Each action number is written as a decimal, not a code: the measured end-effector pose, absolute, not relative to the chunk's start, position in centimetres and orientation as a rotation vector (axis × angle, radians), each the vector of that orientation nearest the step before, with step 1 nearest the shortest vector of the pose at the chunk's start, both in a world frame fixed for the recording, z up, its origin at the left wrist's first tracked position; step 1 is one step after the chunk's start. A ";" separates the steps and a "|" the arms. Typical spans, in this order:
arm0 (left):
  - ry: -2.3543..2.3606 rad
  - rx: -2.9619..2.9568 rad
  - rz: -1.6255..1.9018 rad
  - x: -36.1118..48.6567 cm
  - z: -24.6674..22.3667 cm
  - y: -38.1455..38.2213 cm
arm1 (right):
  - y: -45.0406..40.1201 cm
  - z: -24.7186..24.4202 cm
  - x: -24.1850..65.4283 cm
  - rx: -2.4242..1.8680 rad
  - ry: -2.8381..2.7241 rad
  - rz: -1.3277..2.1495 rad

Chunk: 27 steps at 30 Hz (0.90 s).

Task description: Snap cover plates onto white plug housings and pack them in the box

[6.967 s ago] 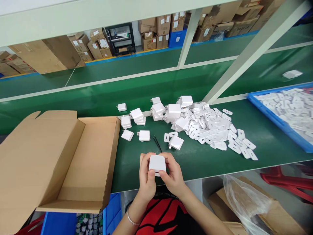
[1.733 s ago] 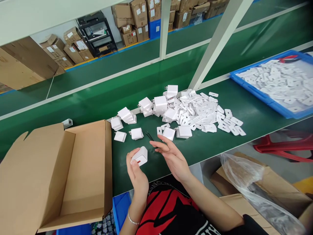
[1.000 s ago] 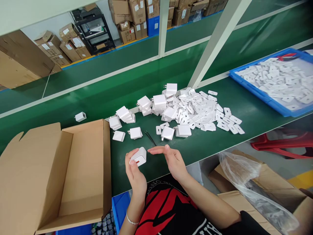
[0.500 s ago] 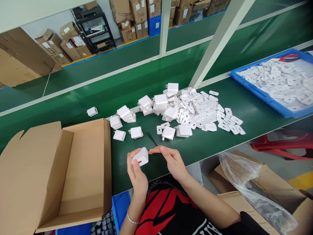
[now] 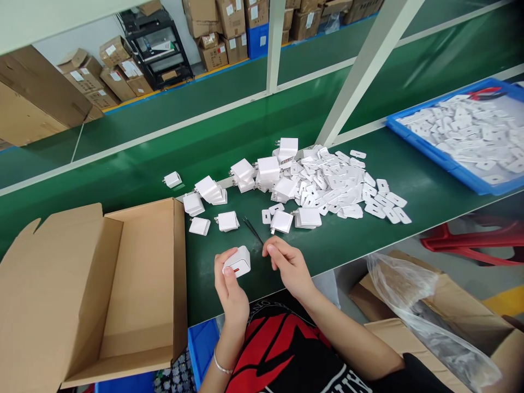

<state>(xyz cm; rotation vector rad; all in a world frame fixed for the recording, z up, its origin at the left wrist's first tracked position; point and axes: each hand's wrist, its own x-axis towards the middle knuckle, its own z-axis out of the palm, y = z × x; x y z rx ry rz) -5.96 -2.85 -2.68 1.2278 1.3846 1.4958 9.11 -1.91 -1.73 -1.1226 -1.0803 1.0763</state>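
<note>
My left hand [image 5: 232, 292] is closed around a white charger [image 5: 238, 261]; its end with a red slot faces me. To the right, my right hand [image 5: 290, 267] has its thumb and fingers pinched at the near end of black tweezers [image 5: 252, 230], whose tips point away on the green bench. Just beyond the hands lie single and stacked white chargers, among them one charger [image 5: 200, 226] and a small stack [image 5: 227, 221]. A large heap of thin white cover plates [image 5: 333, 183] with small slots spreads to their right.
An open cardboard box [image 5: 139, 284] stands at the left. A blue tray [image 5: 446, 160] at the right holds many white plates and red-handled pliers [image 5: 485, 94]. A lone charger [image 5: 172, 179] sits on the green belt [image 5: 204, 150] behind. White posts [image 5: 368, 71] rise beyond the bench.
My right hand has drawn its extended finger back from the charger and closed at the tweezers. My left hand shifted slightly right. The lone charger on the belt moved right.
</note>
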 end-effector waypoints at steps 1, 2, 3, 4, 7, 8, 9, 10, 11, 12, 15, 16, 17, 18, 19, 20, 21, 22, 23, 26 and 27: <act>1.384 1.235 1.493 -5.9 -2.7 -2.9 | -1.9 -1.9 9.1 -1.129 -1.091 1.068; 1.384 1.242 1.491 -5.9 -2.6 -2.9 | -1.9 -2.0 9.0 -1.129 -1.096 1.060; 1.383 1.247 1.490 -5.9 -2.6 -2.9 | -1.9 -2.1 9.0 -1.128 -1.097 1.050; 1.382 1.249 1.491 -5.9 -2.6 -2.9 | -1.9 -2.2 8.9 -1.124 -1.096 1.036; 1.385 1.252 1.492 -5.9 -2.4 -2.8 | -1.8 -2.4 8.8 -1.117 -1.063 0.991; 1.391 1.261 1.490 -5.8 -2.4 -2.8 | -1.9 -2.5 8.8 -1.115 -1.051 0.998; 1.399 1.280 1.486 -5.8 -2.3 -2.8 | -1.9 -2.4 8.8 -1.106 -1.053 1.023; 1.406 1.312 1.482 -5.8 -2.3 -2.8 | -2.0 -2.4 8.8 -1.089 -1.075 1.066; 1.408 1.353 1.478 -5.7 -2.2 -2.8 | -2.1 -2.3 8.8 -1.067 -1.122 1.125; 1.402 1.397 1.473 -5.6 -2.2 -2.8 | -2.2 -2.2 8.7 -1.037 -1.186 1.193; 1.346 1.509 1.454 -5.4 -2.3 -3.1 | -2.5 -1.8 8.3 -0.968 -1.332 1.333; 1.322 1.527 1.442 -5.3 -2.4 -3.2 | -2.5 -1.8 8.1 -0.966 -1.339 1.338; 1.295 1.537 1.427 -5.3 -2.5 -3.3 | -2.5 -1.7 7.9 -0.967 -1.329 1.327; 1.262 1.544 1.408 -5.3 -2.6 -3.4 | -2.5 -1.7 7.8 -0.969 -1.308 1.308; 1.228 1.552 1.386 -5.4 -2.6 -3.5 | -2.5 -1.8 7.6 -0.971 -1.287 1.289; 1.196 1.564 1.358 -5.5 -2.6 -3.5 | -2.5 -1.9 7.6 -0.972 -1.267 1.277; 1.172 1.583 1.328 -5.6 -2.7 -3.4 | -2.5 -2.0 7.5 -0.975 -1.249 1.269; 1.157 1.608 1.299 -5.7 -2.7 -3.4 | -2.5 -2.1 7.5 -0.980 -1.239 1.261; 1.155 1.632 1.275 -5.8 -2.7 -3.3 | -2.4 -2.2 7.6 -0.985 -1.234 1.255; 1.165 1.657 1.279 -5.9 -2.9 -3.1 | -2.5 -2.3 7.7 -0.989 -1.229 1.258; 1.167 1.653 1.300 -5.9 -3.0 -3.1 | -2.6 -2.2 7.7 -0.988 -1.227 1.267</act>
